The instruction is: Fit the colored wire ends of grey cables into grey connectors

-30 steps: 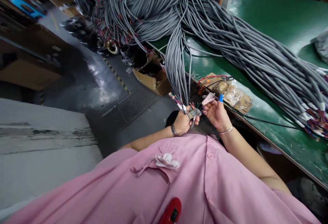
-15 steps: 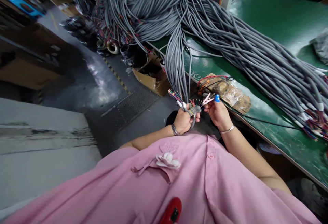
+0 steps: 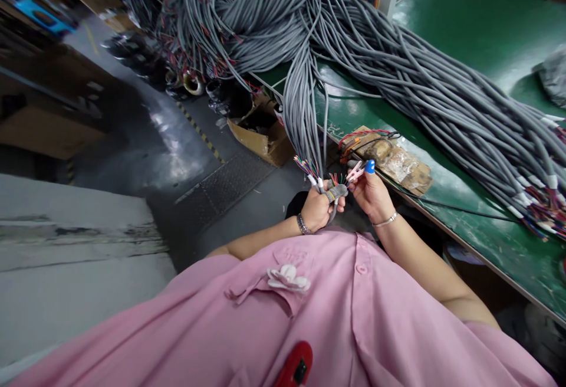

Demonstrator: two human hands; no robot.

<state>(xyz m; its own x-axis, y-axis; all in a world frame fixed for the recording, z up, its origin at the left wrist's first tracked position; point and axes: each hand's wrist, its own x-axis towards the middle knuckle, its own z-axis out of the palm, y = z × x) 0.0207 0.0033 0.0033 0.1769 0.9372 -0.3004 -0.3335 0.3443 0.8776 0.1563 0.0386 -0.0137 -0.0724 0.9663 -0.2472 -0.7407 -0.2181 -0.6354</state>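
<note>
My left hand (image 3: 315,209) is closed round the ends of several grey cables (image 3: 304,104), which hang down from the bench edge. Thin coloured wires (image 3: 305,167) fan out above its fingers, and a grey covering wraps its thumb. Close beside it on the right, my right hand (image 3: 372,197) pinches a pink clip-like tool (image 3: 355,173) whose tip is at the exposed wires. A blue cap (image 3: 370,166) covers my right thumb.
Grey cable bundles (image 3: 398,62) lie over the green bench (image 3: 464,21). A taped wooden block (image 3: 391,160) with red and black leads sits near its edge. An open cardboard box (image 3: 260,139) stands below, and a pale surface (image 3: 79,245) is at left.
My right hand has moved slightly left, bringing the pink tool closer to the wires at my left hand. My left hand keeps its grip and has barely moved.
</note>
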